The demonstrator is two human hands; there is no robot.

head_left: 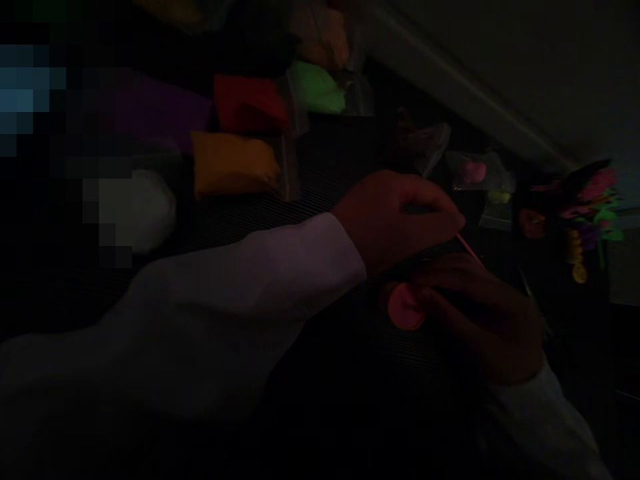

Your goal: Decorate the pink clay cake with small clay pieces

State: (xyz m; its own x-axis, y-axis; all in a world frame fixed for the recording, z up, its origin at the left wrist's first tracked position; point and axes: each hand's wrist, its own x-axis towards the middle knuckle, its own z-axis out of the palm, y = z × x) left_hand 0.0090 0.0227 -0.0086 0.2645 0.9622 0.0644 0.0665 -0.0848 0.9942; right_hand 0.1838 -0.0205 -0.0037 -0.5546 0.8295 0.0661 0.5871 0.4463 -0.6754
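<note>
The scene is very dark. My left hand is closed in a pinch, with a thin pink strand running from its fingertips down toward my right hand. The strand's lower end is hidden behind the right hand. Lower down, my right hand has its fingers closed at the edge of a small round pink disc. Those fingertips overlap the disc and cover part of it. Whether the strand touches the right hand I cannot tell.
Bags of coloured soft material lie beyond: orange, red, green, purple and a white lump. A small bag with pink material lies right of my left hand. Colourful small pieces cluster at far right.
</note>
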